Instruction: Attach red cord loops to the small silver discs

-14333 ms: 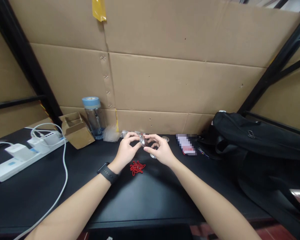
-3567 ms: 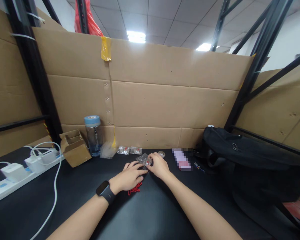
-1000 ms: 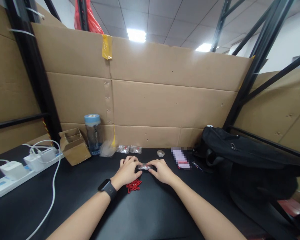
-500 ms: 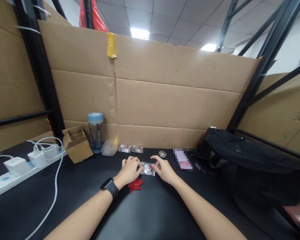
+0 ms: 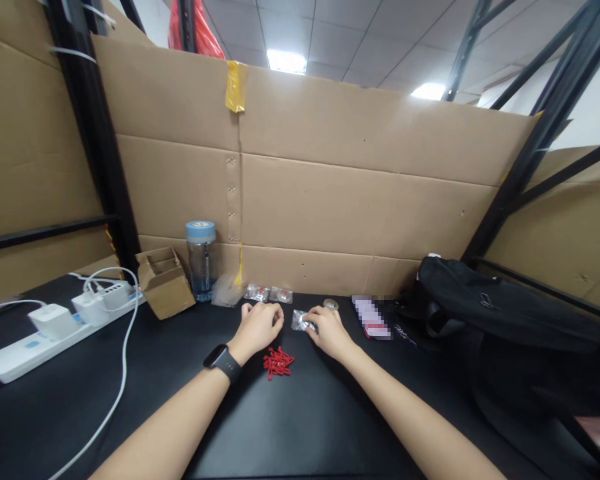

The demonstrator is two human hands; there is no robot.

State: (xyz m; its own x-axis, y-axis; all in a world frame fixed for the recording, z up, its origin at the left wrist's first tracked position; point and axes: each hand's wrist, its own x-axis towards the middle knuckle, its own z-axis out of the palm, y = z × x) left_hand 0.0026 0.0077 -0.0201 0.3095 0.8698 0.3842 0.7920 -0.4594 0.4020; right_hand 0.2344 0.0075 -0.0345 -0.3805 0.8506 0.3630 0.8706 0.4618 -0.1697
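A small clear plastic packet [image 5: 298, 321] with something silvery in it is at the middle of the black table. My right hand [image 5: 331, 332] has thumb and fingers closed on its right end, covering part of it. Left of the packet and apart from it, my left hand [image 5: 258, 328] is curled closed, thumb near the index finger; whatever it may hold is hidden. A pile of small red looped cord-like pieces [image 5: 279, 363] lies just below the left hand. Behind my right fingers sits a small round clear-and-silver item [image 5: 331, 305].
More small packets [image 5: 267, 293] lie by the cardboard wall, next to a crumpled clear bag [image 5: 226, 292], a blue-lidded bottle [image 5: 201, 263] and an open cardboard box [image 5: 166, 287]. A white power strip [image 5: 17, 357] is at left. A blurred phone-like item [image 5: 371, 317] and black backpack [image 5: 510, 320] are at right.
My left hand has come away from the packet, which now sits farther from it and under my right fingers. More of the red pile shows. The whole view has shifted slightly.
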